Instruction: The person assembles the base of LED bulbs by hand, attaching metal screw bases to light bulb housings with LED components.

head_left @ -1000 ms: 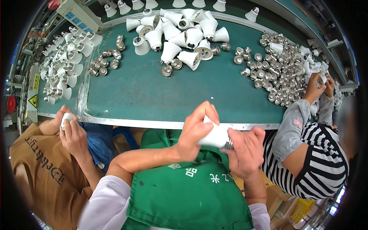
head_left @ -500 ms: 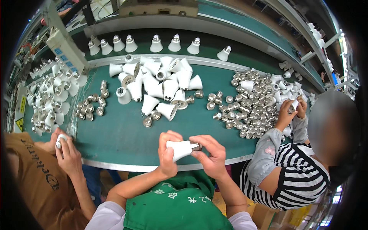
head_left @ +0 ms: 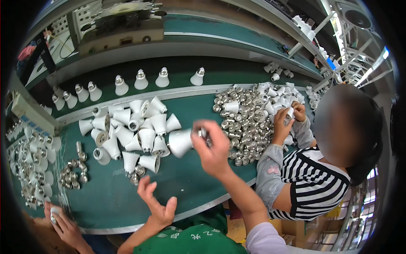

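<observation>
My right hand (head_left: 213, 150) is raised over the table, its fingers closed round the metal screw cap end of a white light bulb housing (head_left: 180, 143). The housing's wide end points left, and it is somewhat blurred. Nearer the table's front edge, my left hand (head_left: 157, 204) holds nothing, its fingers spread and thumb apart. Beyond it lies a loose heap of white bulb housings (head_left: 123, 134), with a few metal screw caps (head_left: 134, 178) at its near side.
Capped bulbs (head_left: 141, 79) stand in a row on the dark strip behind the table. A big pile of metal caps (head_left: 245, 122) lies to the right, near a co-worker's hands (head_left: 282, 125). Another person's hand (head_left: 63, 224) is at left, beside more bulb housings (head_left: 36, 165).
My hands have parted. The right carried the bulb housing forward over the table; the left let go of it and opened. The whole view has swung toward the right.
</observation>
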A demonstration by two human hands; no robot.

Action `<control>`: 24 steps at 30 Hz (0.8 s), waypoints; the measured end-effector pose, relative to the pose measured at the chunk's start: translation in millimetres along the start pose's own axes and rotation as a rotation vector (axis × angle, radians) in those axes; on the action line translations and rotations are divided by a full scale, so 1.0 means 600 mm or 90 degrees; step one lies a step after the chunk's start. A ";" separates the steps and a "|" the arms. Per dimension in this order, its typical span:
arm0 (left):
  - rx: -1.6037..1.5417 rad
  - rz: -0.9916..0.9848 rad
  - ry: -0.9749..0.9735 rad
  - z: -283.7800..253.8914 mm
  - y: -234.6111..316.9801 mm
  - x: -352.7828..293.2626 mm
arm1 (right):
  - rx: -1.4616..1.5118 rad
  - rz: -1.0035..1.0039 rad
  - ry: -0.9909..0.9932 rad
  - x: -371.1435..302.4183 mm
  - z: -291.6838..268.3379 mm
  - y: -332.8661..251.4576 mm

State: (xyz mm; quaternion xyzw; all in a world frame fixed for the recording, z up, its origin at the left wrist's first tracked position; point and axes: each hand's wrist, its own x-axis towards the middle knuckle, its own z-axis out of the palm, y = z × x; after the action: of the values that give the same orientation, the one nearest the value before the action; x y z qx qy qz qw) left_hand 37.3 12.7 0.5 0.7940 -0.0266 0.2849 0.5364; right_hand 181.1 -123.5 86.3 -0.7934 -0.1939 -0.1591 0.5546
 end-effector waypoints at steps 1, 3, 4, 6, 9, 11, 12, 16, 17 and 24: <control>0.005 0.001 -0.013 0.006 0.005 0.000 | -0.054 -0.069 0.042 0.043 0.001 0.019; 0.012 0.008 -0.022 0.011 0.012 -0.001 | -0.108 -0.131 0.064 0.124 0.019 0.073; 0.070 0.004 -0.061 0.014 0.017 0.002 | -0.148 -0.154 0.073 0.161 0.026 0.112; 0.126 0.007 -0.101 0.014 0.016 0.011 | -0.227 -0.209 0.107 0.223 0.053 0.165; 0.271 -0.042 -0.143 0.012 0.015 0.010 | -0.335 -0.220 0.110 0.283 0.110 0.204; 0.271 -0.056 -0.154 0.016 0.013 0.013 | -0.434 -0.159 0.042 0.302 0.141 0.246; 0.281 -0.076 -0.162 0.014 0.011 0.013 | -0.481 -0.113 -0.018 0.301 0.149 0.247; 0.312 -0.056 -0.139 0.019 0.012 0.024 | -0.438 -0.091 0.013 0.289 0.141 0.221; 0.310 -0.058 -0.137 0.017 0.010 0.027 | -0.394 -0.148 0.022 0.275 0.126 0.198; 0.236 -0.053 -0.169 0.021 0.019 0.024 | -0.428 -0.147 -0.100 0.038 -0.051 0.137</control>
State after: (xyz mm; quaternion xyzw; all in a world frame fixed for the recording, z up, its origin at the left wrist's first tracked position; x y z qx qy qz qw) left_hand 50.7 0.6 13.8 0.9100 -0.0117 0.1556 0.3841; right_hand 239.6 -174.7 40.1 -0.9141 -0.2608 -0.2143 0.2247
